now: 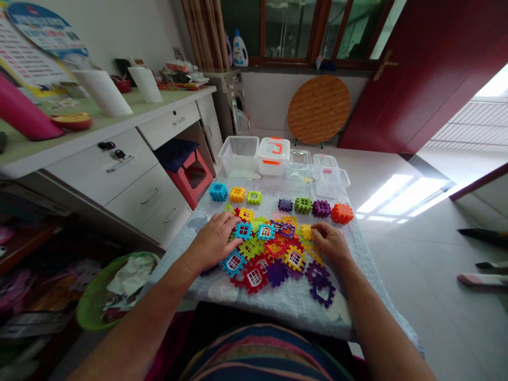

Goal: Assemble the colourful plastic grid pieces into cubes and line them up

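Note:
A loose pile of colourful toothed plastic building tiles lies on the cloth-covered table [222, 288]. My left hand [210, 238] is at the pile's left side, thumb and fingers at the edge of a blue window tile [243, 230]. At the right side, my right hand [332, 241] pinches a yellow tile [306, 232]. Between the hands lie a light-blue tile with a white window [266, 232] and a red tile [275, 247]. Nearer me are a red window tile [254, 277], a dark purple tile [277, 272] and a purple frame tile [322, 292].
Behind the pile stand stacks of tiles sorted by colour, among them blue [218, 191], green [303, 205] and orange [342, 213]. Clear plastic boxes [238, 153] line the far edge, one with an orange-handled lid [274, 148]. A drawer desk [119, 159] and green basket [89, 307] are left.

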Motion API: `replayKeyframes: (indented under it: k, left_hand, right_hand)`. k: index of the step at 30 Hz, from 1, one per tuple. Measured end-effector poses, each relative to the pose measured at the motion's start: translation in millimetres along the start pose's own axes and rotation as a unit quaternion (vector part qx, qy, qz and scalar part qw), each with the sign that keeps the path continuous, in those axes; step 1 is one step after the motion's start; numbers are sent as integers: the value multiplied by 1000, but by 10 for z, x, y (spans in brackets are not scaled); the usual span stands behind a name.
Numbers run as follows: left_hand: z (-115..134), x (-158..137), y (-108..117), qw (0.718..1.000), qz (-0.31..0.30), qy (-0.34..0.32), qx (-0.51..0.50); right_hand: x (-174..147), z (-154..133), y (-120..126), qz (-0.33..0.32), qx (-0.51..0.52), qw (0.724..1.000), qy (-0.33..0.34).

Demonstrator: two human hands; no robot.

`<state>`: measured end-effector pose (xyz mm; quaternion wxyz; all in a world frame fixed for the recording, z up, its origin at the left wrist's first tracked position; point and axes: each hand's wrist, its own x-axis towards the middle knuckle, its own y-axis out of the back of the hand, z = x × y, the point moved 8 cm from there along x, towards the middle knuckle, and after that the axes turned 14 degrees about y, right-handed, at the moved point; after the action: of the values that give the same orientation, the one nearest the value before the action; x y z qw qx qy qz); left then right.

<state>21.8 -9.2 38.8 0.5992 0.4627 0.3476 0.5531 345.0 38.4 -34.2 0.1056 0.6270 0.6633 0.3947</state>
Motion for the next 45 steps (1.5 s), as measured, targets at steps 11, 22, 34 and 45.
replayKeyframes:
  k: [11, 22, 34, 45]
  left_hand:
    - [37, -424, -198, 985, -165, -51, 2]
    - [77, -319, -139, 989, -103, -88, -57]
    - [-12, 113, -81, 993, 9, 18, -120]
    - [-216, 58, -124, 959, 22, 134, -247]
  right_hand:
    - [3, 27, -11, -5, -1, 1000, 10]
    - [8, 19, -14, -13, -2, 1000, 8]
    - [-2, 105, -60, -17, -4, 1000, 8]
    - [0, 76, -53, -20, -12, 1000, 10]
